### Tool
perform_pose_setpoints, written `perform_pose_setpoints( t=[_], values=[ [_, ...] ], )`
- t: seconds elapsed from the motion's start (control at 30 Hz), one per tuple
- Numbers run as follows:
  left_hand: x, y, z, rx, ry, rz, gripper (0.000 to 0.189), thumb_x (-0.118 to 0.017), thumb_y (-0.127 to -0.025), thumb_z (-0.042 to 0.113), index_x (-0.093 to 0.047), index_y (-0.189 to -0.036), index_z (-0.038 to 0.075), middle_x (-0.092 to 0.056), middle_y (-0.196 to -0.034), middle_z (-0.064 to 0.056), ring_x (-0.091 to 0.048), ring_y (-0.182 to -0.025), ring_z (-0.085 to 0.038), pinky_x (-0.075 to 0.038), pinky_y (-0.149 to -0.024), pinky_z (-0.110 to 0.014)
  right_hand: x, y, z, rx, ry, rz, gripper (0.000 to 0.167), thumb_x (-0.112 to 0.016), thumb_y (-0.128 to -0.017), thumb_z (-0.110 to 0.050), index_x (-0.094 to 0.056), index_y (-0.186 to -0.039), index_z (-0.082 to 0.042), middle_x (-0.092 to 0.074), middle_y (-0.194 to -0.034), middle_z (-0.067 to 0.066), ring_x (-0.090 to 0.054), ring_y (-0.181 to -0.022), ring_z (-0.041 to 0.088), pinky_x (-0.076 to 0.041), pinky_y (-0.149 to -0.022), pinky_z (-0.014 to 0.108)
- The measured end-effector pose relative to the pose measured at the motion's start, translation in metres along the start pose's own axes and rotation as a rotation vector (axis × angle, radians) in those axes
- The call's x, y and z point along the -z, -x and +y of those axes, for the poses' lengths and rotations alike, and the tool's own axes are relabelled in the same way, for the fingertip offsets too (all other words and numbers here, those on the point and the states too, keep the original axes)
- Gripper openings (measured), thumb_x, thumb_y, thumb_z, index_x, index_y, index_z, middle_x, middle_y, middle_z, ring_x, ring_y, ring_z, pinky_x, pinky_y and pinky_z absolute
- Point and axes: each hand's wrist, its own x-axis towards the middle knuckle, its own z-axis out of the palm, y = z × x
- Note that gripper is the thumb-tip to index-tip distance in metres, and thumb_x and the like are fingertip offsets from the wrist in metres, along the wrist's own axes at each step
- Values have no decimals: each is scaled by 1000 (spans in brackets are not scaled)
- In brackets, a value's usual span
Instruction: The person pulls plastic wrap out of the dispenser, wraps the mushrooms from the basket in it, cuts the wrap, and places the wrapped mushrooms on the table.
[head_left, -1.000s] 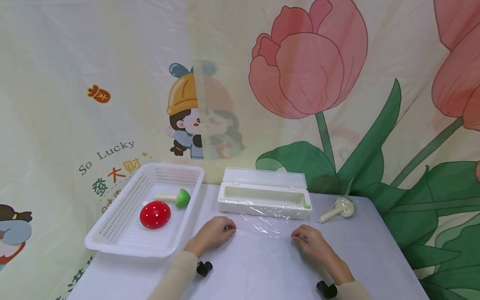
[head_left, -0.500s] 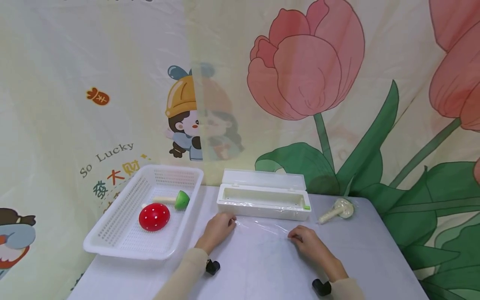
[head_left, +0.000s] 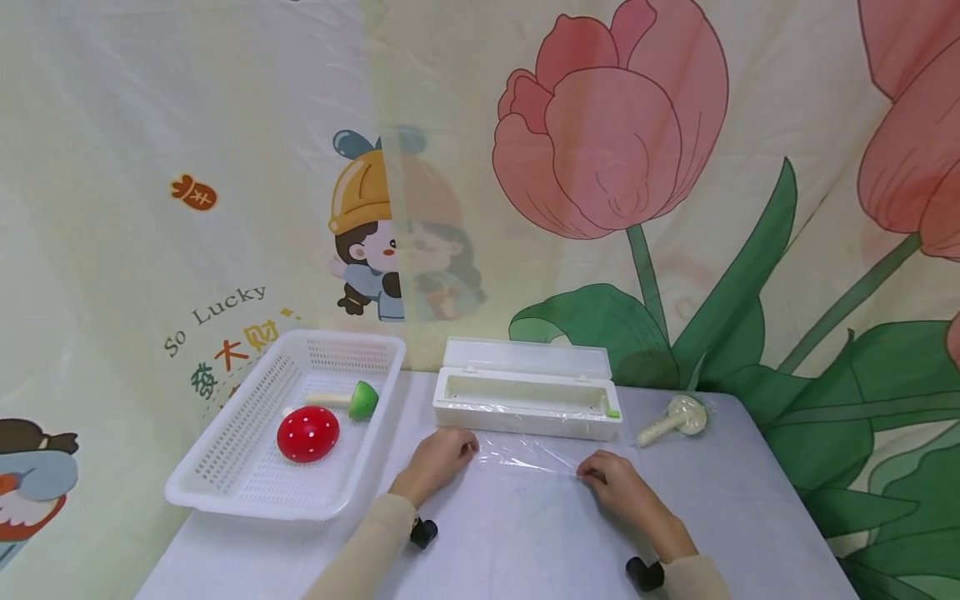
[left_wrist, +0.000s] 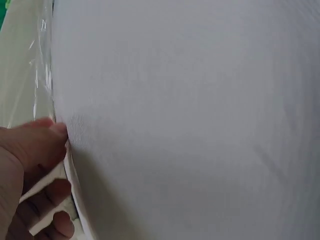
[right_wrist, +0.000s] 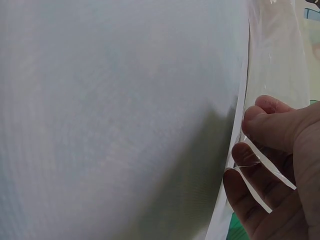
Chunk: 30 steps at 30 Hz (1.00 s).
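A strip of clear plastic wrap [head_left: 525,454] stretches over the table in front of a white cling film dispenser box [head_left: 525,421], whose lid stands raised at the back. My left hand [head_left: 438,460] pinches the wrap's left corner between thumb and forefinger, the other fingers loosely bent in the left wrist view. At the opposite corner my right hand [head_left: 618,483] pinches the film the same way. Shiny creases of plastic wrap [left_wrist: 44,65] run up from the left fingertips, and plastic wrap [right_wrist: 272,55] also shows beyond the right hand's thumb.
On the left, a white perforated basket [head_left: 187,487] holds a red mushroom cap with white dots [head_left: 308,434] and a green-topped toy [head_left: 363,401] with a pale stem. A pale mushroom-shaped piece [head_left: 678,417] in clear wrap lies right of the box. A patterned curtain [head_left: 450,167] hangs behind.
My left hand has moved slightly forward and right, and the right hand slightly left. Both keep pinching the plastic wrap, whose front edge has shifted a little toward the box.
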Motion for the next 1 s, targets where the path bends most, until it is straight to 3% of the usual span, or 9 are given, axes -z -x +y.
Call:
perform_pose_setpoints(
  t=[0.07, 0.2, 0.37, 0.47, 0.67, 0.87, 1.0],
  values=[
    [2, 1, 0, -65, -29, -23, 10, -77, -91, 12, -80, -97, 19, -73, -90, 7, -63, -83, -8, -54, -76, -29, 1, 0, 0, -12, 0, -3, 17, -76, -85, 6, -75, -87, -10, -71, -87, -3, -67, -82, 12, -57, -73, 28],
    [3, 1, 1, -125, -84, -60, 8, -79, -90, 16, -82, -95, 21, -70, -86, 10, -63, -82, -7, -53, -75, -28, 1, 1, 1, -27, 2, -7, 17, -76, -85, 5, -75, -87, -11, -71, -88, -3, -68, -83, 13, -58, -74, 29],
    [0, 2, 2, -187, -191, -28, 5, -77, -91, 17, -80, -92, 20, -70, -85, 8, -64, -81, -10, -54, -73, -28, 1, 1, 1, -37, -5, -2, 17, -76, -85, 5, -75, -88, -11, -71, -89, -4, -68, -85, 14, -58, -75, 30],
    [-1, 9, 1, -212, -205, 53, 6, -76, -92, 15, -79, -92, 19, -73, -86, 6, -67, -82, -12, -56, -74, -29, 3, 3, 0, -20, -17, 11, 17, -76, -85, 5, -75, -90, -11, -72, -90, -4, -69, -86, 14, -58, -76, 30],
    [15, 28, 1, -254, -85, 293, 4, -75, -93, 17, -75, -90, 18, -72, -89, 7, -67, -88, -12, -56, -77, -29, 15, 8, -6, 76, -81, 154, 16, -80, -82, 5, -77, -89, -8, -74, -86, -2, -67, -81, 7, -57, -68, 26],
    [51, 23, 9, -428, 12, 557, 10, -80, -86, 8, -73, -91, 12, -73, -88, 4, -66, -85, -13, -54, -73, -26, 42, 0, -24, 148, -102, 291, 18, -81, -81, 6, -77, -90, -9, -73, -86, -3, -65, -78, 1, -55, -67, 19],
    [74, 16, 13, -469, 45, 640, 11, -79, -86, 4, -72, -93, 10, -72, -88, 0, -66, -84, -16, -55, -72, -26, 64, -9, -34, 220, -104, 399, 22, -80, -80, 11, -76, -91, -7, -74, -87, 3, -66, -76, 7, -52, -69, 12]
  ],
)
